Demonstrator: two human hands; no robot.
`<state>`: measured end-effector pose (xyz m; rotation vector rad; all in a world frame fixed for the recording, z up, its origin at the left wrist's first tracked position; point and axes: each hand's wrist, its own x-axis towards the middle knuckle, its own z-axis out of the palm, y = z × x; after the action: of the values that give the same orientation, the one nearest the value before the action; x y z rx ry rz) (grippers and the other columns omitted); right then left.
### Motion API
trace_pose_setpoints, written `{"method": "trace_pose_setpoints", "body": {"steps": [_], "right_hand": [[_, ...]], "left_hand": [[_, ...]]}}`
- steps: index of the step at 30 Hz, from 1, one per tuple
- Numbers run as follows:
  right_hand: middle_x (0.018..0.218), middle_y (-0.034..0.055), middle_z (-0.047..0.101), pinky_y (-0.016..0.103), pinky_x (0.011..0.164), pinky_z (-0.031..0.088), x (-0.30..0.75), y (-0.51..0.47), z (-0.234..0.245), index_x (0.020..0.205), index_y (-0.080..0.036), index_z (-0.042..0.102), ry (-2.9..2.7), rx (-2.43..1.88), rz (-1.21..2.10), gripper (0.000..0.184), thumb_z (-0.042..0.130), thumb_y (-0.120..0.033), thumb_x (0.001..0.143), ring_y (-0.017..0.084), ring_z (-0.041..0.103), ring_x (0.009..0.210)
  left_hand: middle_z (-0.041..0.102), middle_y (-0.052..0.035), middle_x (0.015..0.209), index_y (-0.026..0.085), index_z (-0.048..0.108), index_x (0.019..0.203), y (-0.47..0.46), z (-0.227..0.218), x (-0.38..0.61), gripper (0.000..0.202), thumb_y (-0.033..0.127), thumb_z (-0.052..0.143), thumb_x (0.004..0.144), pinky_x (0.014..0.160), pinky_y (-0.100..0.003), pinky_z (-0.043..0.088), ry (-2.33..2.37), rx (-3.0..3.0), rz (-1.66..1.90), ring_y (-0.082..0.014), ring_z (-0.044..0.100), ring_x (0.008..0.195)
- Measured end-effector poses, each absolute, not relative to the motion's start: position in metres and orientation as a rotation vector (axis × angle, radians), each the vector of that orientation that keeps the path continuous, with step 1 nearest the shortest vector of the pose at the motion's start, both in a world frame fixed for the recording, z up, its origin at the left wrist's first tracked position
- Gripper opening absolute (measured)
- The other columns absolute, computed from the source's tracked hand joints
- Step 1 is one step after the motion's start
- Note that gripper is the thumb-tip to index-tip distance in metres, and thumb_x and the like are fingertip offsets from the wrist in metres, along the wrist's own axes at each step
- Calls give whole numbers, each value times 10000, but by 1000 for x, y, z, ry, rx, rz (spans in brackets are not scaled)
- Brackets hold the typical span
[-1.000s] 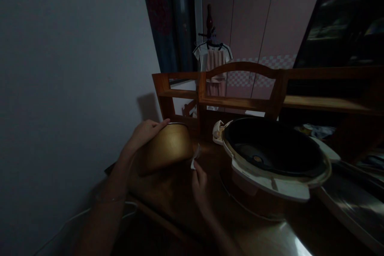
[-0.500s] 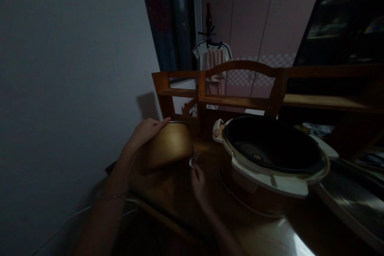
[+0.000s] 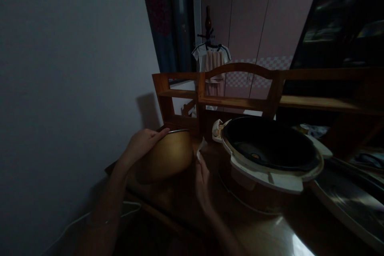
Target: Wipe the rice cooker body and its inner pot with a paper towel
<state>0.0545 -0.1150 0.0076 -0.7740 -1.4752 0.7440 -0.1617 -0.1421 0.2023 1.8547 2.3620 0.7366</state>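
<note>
A golden-brown inner pot [image 3: 169, 155] leans tilted on the dark wooden table [image 3: 177, 196], its rim turned away from me. My left hand [image 3: 141, 144] grips the pot's upper left rim, fingers curled over the edge. My right hand [image 3: 203, 176] pinches a small white cloth or tissue [image 3: 200, 150] against the pot's right side. To the right stands an open cooker [image 3: 271, 160] with a white rim and a dark, hollow inside.
A wooden shelf rack [image 3: 240, 92] runs along the table's back edge. A grey wall is close on the left. A shiny lid [image 3: 351, 204] lies at the far right. A white cable [image 3: 78, 220] hangs below the table. Clothes hang on a stand behind.
The pot has tipped and dropped a little lower under my left hand. My right hand has lifted the white cloth higher along the pot's right side.
</note>
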Motion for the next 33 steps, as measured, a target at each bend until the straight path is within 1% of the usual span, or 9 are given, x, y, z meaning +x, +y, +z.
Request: {"method": "trace_pose_setpoints", "body": {"steps": [3,6,10,15,18,22,27,29,33], "right_hand": [[1652,72,464,454,1255,403,55,-137,27,1612,-255,434,-1588,-690,679,534,367,-203,1085,202,427,1541],[1729,62,313,526,1290,340,55,-155,39,1672,-258,297,-1813,-575,471,701,372,-69,1002,236,254,1615],[1754,102,231,573,1290,339,55,-171,44,1696,-184,196,-1987,-512,338,839,414,-10,904,297,153,1637],[1754,117,226,591,1284,350,58,-176,45,1701,-165,148,-2055,-508,316,873,419,-15,885,305,137,1640],[1749,128,238,583,1289,344,59,-176,49,1700,-146,138,-2083,-488,288,874,416,-7,883,296,145,1640],[1743,148,245,565,1294,342,57,-179,51,1687,-100,181,-2113,-471,256,853,420,-10,873,300,164,1636],[1737,170,255,600,1268,376,52,-188,47,1676,-70,201,-2099,-475,214,861,421,-21,845,335,168,1628],[1737,170,254,601,1261,388,51,-192,46,1677,-74,196,-2105,-483,216,866,416,-20,842,337,172,1627],[1729,181,268,582,1262,394,54,-194,48,1675,-61,197,-2119,-442,222,859,431,-35,849,335,197,1621]], "left_hand": [[652,-43,576,212,717,560,-153,199,-161,792,855,390,887,594,-306,337,2355,1837,743,-200,596,603],[684,-46,617,222,741,590,-164,193,-159,775,851,398,885,607,-313,344,2346,1838,717,-214,615,626],[810,-46,883,283,851,835,-182,179,-154,644,750,420,942,711,-317,406,2320,1871,702,-251,714,800],[820,-68,944,292,830,885,-203,159,-146,582,613,360,1010,768,-342,436,2526,1874,692,-291,742,905],[818,-70,984,282,802,895,-212,150,-141,536,601,389,1015,765,-342,447,2675,1875,772,-287,745,915],[807,-83,981,246,761,896,-220,142,-129,496,572,411,1028,753,-340,448,2851,2021,904,-261,735,859],[789,-55,887,210,728,929,-223,149,-103,307,340,471,1034,701,-296,421,2826,2173,1120,-196,715,750],[780,-44,835,218,725,928,-221,155,-93,285,345,493,1033,656,-296,392,2861,2121,1022,-198,707,710],[763,-44,750,249,739,903,-213,162,-86,378,545,530,1011,597,-312,311,2929,2039,745,-238,696,657]]}}
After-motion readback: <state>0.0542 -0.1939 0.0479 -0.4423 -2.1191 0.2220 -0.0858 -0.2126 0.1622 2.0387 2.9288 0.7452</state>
